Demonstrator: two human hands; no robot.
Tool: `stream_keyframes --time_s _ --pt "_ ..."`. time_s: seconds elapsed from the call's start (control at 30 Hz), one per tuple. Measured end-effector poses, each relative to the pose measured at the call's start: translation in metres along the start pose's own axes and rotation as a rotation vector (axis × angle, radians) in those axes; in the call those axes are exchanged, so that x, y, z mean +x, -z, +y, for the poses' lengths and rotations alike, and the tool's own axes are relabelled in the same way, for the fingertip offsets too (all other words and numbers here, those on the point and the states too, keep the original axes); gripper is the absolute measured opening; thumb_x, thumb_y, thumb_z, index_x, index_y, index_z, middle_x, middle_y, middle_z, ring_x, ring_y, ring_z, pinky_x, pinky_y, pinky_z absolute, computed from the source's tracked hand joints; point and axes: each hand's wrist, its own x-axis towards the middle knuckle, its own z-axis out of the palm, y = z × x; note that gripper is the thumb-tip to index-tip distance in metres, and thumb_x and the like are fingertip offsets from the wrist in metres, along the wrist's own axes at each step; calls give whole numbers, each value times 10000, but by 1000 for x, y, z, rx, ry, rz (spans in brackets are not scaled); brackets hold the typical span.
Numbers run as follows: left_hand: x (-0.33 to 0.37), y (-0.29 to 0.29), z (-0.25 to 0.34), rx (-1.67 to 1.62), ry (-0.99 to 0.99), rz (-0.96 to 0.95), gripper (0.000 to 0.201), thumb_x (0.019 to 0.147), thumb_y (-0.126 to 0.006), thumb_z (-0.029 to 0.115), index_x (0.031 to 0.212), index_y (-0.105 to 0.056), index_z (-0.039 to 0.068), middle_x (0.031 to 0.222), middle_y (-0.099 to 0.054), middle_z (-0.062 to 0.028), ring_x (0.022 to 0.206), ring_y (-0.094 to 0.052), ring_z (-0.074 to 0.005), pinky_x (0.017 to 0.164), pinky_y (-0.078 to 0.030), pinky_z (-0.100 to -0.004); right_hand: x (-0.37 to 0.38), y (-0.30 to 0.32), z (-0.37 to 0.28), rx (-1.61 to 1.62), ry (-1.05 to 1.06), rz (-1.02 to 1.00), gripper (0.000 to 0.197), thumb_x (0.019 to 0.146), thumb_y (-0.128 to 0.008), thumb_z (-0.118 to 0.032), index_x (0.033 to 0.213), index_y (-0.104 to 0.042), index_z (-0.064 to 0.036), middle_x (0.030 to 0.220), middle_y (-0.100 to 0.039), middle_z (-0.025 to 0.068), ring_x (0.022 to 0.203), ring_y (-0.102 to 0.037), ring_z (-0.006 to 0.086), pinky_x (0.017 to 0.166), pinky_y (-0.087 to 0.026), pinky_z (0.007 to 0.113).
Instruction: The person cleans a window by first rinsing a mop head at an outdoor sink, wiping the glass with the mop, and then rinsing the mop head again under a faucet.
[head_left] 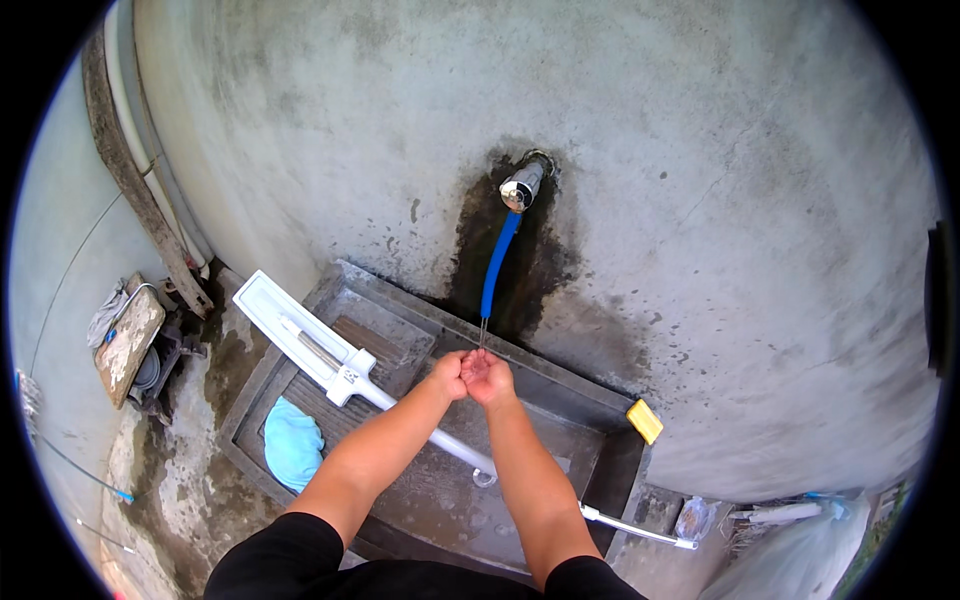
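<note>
My left hand (450, 375) and my right hand (488, 378) are together over the concrete sink (300, 480), under a thin stream of water (484, 332). The water runs from a blue hose (497, 262) fitted on a metal faucet (522, 188) in the wall. With its palm up and slightly cupped, my right hand is open and holds no object. My left hand presses against its side; most of the left fingers are hidden. Beneath my forearms, a white flat mop (300, 335) lies across the sink, its long handle (460, 450) running toward the lower right.
A light blue cloth (292, 445) lies on the sink's left side. On the right rim rests a yellow sponge (645, 422). Beyond the left side stand a wooden board (130, 340) and pipes (140, 130). Plastic sheeting (800, 550) is at the lower right.
</note>
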Motion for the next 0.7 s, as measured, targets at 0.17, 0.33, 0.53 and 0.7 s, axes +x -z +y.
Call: stream_keyframes --time_s 0.17,0.33,0.53,0.7 --pt "34 29 5 -91 118 -382 197 863 -427 150 796 -577 42 780 -612 -85 754 -588 -195 725 -495 -320 -41 -34 11 -128 127 -71 178 878 -423 -100 803 -543 9 769 -583 115 720 -566 211 676 -492 321" --pt "21 -17 -9 -41 100 51 101 823 -538 102 827 -575 8 823 -589 -94 785 -560 -208 695 -490 -333 -133 -72 71 -433 91 -352 210 903 -438 -137 924 -564 29 911 -593 125 821 -571 195 777 -473 317" --pt "10 -38 -17 -36 76 84 79 820 -542 61 845 -566 -10 743 -568 -78 647 -540 -171 592 -475 -277 -181 -55 105 -1729 1184 -1196 324 854 -515 -206 1113 -535 -11 1148 -514 144 1104 -472 262 943 -359 409" --pt "9 -11 -4 92 127 -92 63 821 -538 68 856 -563 22 732 -564 -64 634 -537 -172 594 -481 -293 -137 -21 56 -2145 1314 -709 571 795 -564 -332 1252 -415 -24 1258 -425 158 1194 -378 302 1004 -258 472"
